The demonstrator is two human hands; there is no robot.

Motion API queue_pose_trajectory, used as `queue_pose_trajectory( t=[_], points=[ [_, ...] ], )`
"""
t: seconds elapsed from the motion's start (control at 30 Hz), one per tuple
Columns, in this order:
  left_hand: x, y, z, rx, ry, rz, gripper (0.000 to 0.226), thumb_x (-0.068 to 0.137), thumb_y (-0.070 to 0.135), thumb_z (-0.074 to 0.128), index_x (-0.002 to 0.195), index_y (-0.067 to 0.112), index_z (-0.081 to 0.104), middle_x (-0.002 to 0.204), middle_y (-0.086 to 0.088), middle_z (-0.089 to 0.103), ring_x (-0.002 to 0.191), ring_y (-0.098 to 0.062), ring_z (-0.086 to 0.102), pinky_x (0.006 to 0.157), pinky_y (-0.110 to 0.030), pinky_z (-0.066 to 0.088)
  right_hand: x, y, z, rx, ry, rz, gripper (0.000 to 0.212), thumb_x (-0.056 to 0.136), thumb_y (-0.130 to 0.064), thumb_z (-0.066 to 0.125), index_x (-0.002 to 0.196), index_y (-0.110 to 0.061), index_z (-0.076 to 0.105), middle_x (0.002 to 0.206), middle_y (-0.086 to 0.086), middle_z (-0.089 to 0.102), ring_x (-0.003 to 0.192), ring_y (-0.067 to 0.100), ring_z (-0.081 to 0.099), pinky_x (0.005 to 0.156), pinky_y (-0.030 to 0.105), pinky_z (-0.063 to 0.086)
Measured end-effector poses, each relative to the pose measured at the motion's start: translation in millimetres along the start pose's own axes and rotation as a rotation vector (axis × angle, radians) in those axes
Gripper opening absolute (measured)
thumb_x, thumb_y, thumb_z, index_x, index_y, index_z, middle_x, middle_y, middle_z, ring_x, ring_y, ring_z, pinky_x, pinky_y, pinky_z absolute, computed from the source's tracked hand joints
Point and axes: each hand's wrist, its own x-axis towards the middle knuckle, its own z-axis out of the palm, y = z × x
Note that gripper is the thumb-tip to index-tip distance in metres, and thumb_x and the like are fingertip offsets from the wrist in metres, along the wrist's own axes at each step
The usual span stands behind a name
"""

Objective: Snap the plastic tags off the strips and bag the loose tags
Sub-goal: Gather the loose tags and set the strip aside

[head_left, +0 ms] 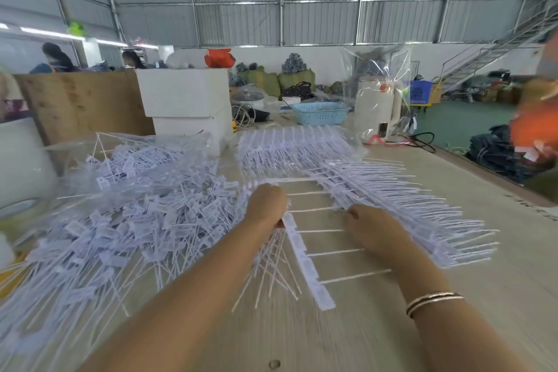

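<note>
Pale table (377, 326) carries loose tags (120, 220), seemingly stacked strips (392, 205).

White tag strip (305, 257) lying diagonally on table, loose tags (126, 220) heaped left, strips (392, 205) stacked right

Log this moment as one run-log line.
left hand: grips tag strip | right hand: on strip stack | loose tags: piled left, unbagged

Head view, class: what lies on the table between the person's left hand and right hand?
In the head view, thin white plastic stems cross the bare tabletop from the white tag strip in the left hand towards the right hand.
</note>
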Motion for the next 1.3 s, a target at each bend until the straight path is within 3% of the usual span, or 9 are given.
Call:
queue_pose_trajectory(
  t=[0.13, 0.23, 0.33, 0.47, 0.63, 0.83, 0.93, 1.07, 1.3],
  points=[
    [-5.5, 20.8, -38.6, -0.014, -0.045, 0.075, 0.032, 0.099, 0.014, 0.038, 0.068, 0.016, 0.049, 0.072, -0.001, 0.048, 0.060, -0.014, 0.047, 0.062, -0.031, 0.049, 7.0, 0.7, 2.3, 0.263, 0.142, 0.070, 0.025, 0.093, -0.022, 0.043, 0.085, -0.015, 0.067, 0.092, 0.008, 0.068, 0.078, 0.024, 0.055, 0.069, 0.032, 0.042],
    [-20.1, 41.3, -80.2, -0.099, -0.189, 0.202, 0.031, 0.099, 0.013, 0.038, 0.074, 0.005, 0.054, 0.066, -0.008, 0.051, 0.048, -0.017, 0.044, 0.047, -0.026, 0.041, 11.3, -6.5, -1.1, 0.760, 0.186, 0.150, 0.028, 0.090, -0.011, 0.048, 0.072, -0.020, 0.067, 0.077, 0.007, 0.067, 0.065, 0.020, 0.059, 0.062, 0.029, 0.045],
    [-30.4, 52.9, -120.6, 0.002, -0.452, 0.341, 0.033, 0.098, 0.012, 0.034, 0.071, 0.004, 0.051, 0.048, -0.001, 0.052, 0.040, -0.014, 0.044, 0.045, -0.024, 0.040, 7.9, -11.5, -5.1, 1.351, 0.027, 0.266, 0.021, 0.096, -0.021, 0.046, 0.091, -0.011, 0.063, 0.084, 0.014, 0.065, 0.063, 0.023, 0.063, 0.058, 0.029, 0.049],
    [-28.7, 41.7, -146.7, 0.351, -0.711, 0.374, 0.039, 0.093, 0.024, 0.040, 0.060, 0.021, 0.060, 0.053, -0.003, 0.053, 0.049, -0.018, 0.048, 0.058, -0.024, 0.044, -1.3, -12.8, -3.0, 1.822, -0.381, 0.170, 0.061, 0.086, -0.055, 0.048, 0.112, -0.002, 0.060, 0.100, 0.022, 0.068, 0.083, 0.037, 0.068, 0.069, 0.044, 0.058],
    [-25.6, 18.8, -146.6, 0.648, -0.765, 0.286, 0.028, 0.077, 0.028, 0.043, 0.060, 0.009, 0.054, 0.053, -0.004, 0.055, 0.052, -0.019, 0.050, 0.073, -0.036, 0.046, -5.0, -24.1, -0.1, 1.729, -0.555, 0.137, 0.068, 0.090, -0.068, 0.030, 0.118, -0.012, 0.057, 0.101, 0.014, 0.071, 0.073, 0.030, 0.071, 0.055, 0.032, 0.056],
    [-23.6, 6.0, -137.3, 1.045, -0.589, 0.292, 0.023, 0.099, 0.020, 0.035, 0.085, 0.010, 0.051, 0.084, -0.001, 0.053, 0.078, -0.018, 0.048, 0.073, -0.031, 0.035, -14.3, -41.9, 16.8, 1.285, -0.308, 0.028, 0.014, 0.100, -0.018, 0.043, 0.100, -0.008, 0.053, 0.060, 0.009, 0.066, 0.046, 0.016, 0.059, 0.046, 0.023, 0.043],
    [-35.0, 0.6, -108.5, 0.965, -0.425, 0.346, 0.027, 0.100, 0.027, 0.033, 0.106, 0.010, 0.053, 0.100, -0.008, 0.058, 0.090, -0.024, 0.054, 0.077, -0.035, 0.041, -18.8, -49.9, 20.1, 1.196, -0.304, -0.023, 0.014, 0.100, -0.016, 0.043, 0.093, -0.012, 0.053, 0.061, 0.010, 0.066, 0.047, 0.016, 0.058, 0.048, 0.022, 0.044],
    [-50.4, -11.6, -57.1, 0.893, -0.257, 0.476, 0.039, 0.100, 0.045, 0.026, 0.074, 0.023, 0.045, 0.068, 0.002, 0.050, 0.062, -0.016, 0.050, 0.066, -0.032, 0.039, -20.8, -52.4, 18.3, 1.159, -0.279, -0.074, 0.015, 0.100, -0.018, 0.044, 0.088, -0.014, 0.054, 0.063, 0.010, 0.067, 0.049, 0.017, 0.058, 0.052, 0.022, 0.044],
    [-49.3, -33.0, -26.3, 0.674, -0.081, 0.558, 0.040, 0.097, 0.039, 0.039, 0.066, 0.014, 0.045, 0.059, -0.005, 0.051, 0.064, -0.028, 0.057, 0.057, -0.033, 0.035, -21.5, -47.6, 21.0, 1.074, -0.310, -0.234, 0.017, 0.084, -0.030, 0.069, 0.068, -0.023, 0.069, 0.066, 0.008, 0.065, 0.051, 0.018, 0.056, 0.048, 0.019, 0.042]
  ],
)
